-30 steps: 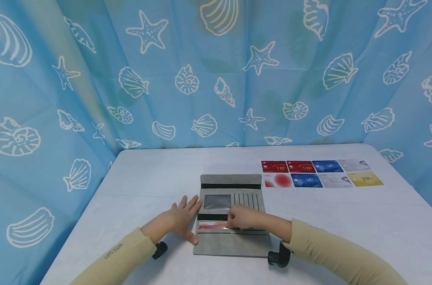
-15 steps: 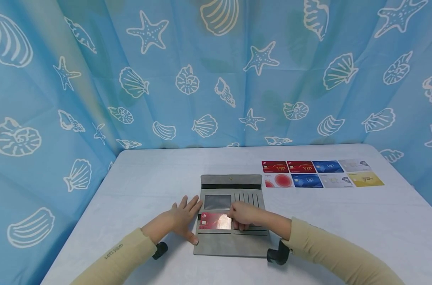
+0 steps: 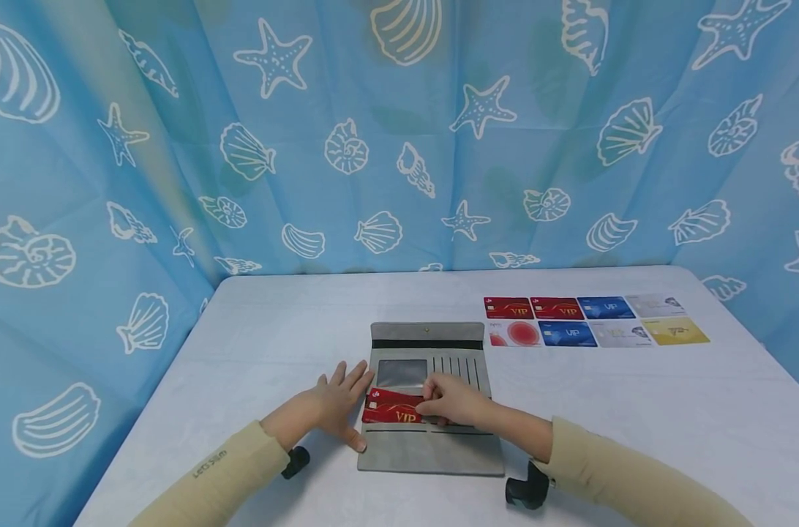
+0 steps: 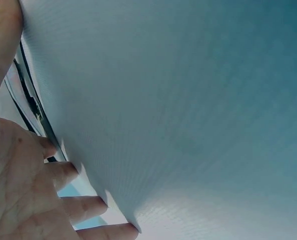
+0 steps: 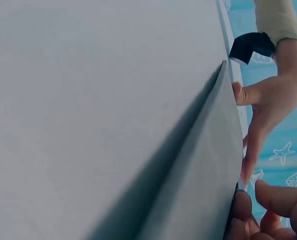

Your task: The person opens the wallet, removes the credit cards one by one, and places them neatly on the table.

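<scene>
A grey wallet (image 3: 432, 452) lies unfolded on the table, with a dark window pocket (image 3: 402, 373) and several card slots. Over its left middle section is a red VIP card (image 3: 388, 408), slightly tilted, its lower edge close to the slot line. My right hand (image 3: 455, 401) pinches the card's right end between thumb and fingers. Spread flat at the wallet's left edge is my left hand (image 3: 336, 406), thumb touching the lower left side. In the right wrist view, the wallet (image 5: 203, 160) hides the card. The left wrist view shows the left fingers (image 4: 83, 207) straight against the tablecloth.
Two rows of cards lie at the back right: red VIP cards (image 3: 507, 308), blue cards (image 3: 569, 334), pale silver ones (image 3: 620, 335), a white-and-red card (image 3: 514, 334) and a gold card (image 3: 676, 331). A blue seashell curtain (image 3: 413, 205) hangs behind the white table (image 3: 294, 315).
The card has come up from the left slot, from a thin strip to almost its whole face, and now tilts. The right hand moved slightly with it. The left hand has stayed still.
</scene>
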Demonstrator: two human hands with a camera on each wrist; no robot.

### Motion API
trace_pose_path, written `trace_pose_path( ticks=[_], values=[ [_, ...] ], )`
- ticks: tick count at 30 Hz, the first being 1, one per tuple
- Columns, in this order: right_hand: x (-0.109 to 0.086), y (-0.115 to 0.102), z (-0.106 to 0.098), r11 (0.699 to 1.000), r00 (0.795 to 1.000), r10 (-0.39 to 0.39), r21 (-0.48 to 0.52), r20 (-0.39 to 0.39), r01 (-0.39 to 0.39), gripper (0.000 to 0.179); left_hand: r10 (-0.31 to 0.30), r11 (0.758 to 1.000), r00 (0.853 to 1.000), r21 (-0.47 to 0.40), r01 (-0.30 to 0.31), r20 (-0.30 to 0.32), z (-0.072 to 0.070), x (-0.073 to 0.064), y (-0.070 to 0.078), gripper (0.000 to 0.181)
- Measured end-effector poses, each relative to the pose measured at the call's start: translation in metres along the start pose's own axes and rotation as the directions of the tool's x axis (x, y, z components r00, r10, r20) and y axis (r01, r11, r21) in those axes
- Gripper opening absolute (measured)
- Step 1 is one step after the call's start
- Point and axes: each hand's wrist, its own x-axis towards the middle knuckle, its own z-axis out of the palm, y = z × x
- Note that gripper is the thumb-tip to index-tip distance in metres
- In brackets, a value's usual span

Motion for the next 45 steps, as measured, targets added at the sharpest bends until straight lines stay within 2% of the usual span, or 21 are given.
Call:
trace_pose_path(
  ticks=[5, 8, 13, 18, 23, 28, 32, 37, 41, 45],
  values=[
    [0.001, 0.000, 0.001, 1.000, 1.000, -0.018, 0.021, -0.007, 0.019, 0.018, -0.006, 1.000, 1.000, 0.008, 0.006, 0.009, 0.000, 0.002, -0.001, 0.112],
    [0.004, 0.000, 0.004, 0.997, 1.000, -0.019, -0.073, -0.009, 0.018, 0.019, -0.002, 1.000, 1.000, 0.006, 0.002, 0.011, 0.000, 0.002, -0.001, 0.112],
    [0.011, -0.002, 0.008, 0.967, 1.000, -0.012, -0.254, -0.025, 0.005, 0.023, -0.001, 1.000, 1.000, 0.006, 0.001, 0.003, 0.002, 0.002, -0.001, 0.112],
    [0.014, -0.004, 0.009, 0.966, 0.999, 0.037, -0.253, -0.038, -0.045, 0.028, 0.001, 1.000, 1.000, -0.002, -0.001, 0.002, 0.000, 0.001, -0.001, 0.112],
    [0.013, -0.002, 0.005, 0.986, 0.997, 0.053, -0.157, -0.057, -0.062, 0.030, 0.004, 1.000, 1.000, 0.011, -0.004, 0.001, -0.001, 0.000, 0.000, 0.111],
    [0.010, 0.002, 0.002, 0.996, 0.991, 0.086, 0.004, -0.105, -0.086, 0.030, 0.004, 1.000, 1.000, 0.027, -0.004, -0.008, 0.000, 0.000, 0.001, 0.111],
    [0.009, 0.005, -0.002, 0.989, 0.992, 0.083, 0.131, -0.098, -0.069, 0.026, 0.007, 1.000, 1.000, 0.020, -0.007, -0.007, 0.000, 0.001, 0.001, 0.111],
    [0.010, 0.005, -0.012, 0.963, 0.991, 0.069, 0.269, -0.111, -0.037, 0.022, 0.011, 1.000, 1.000, 0.011, -0.011, 0.010, -0.002, 0.001, 0.000, 0.112],
    [0.010, 0.006, -0.023, 0.956, 0.987, 0.064, 0.294, -0.149, -0.018, 0.021, 0.009, 1.000, 1.000, 0.011, -0.009, 0.023, -0.002, 0.001, 0.000, 0.112],
    [0.009, 0.009, -0.031, 0.958, 0.983, 0.086, 0.285, -0.164, -0.036, 0.024, 0.002, 1.000, 1.000, 0.016, -0.002, 0.025, -0.003, 0.000, 0.000, 0.113]
  ],
)
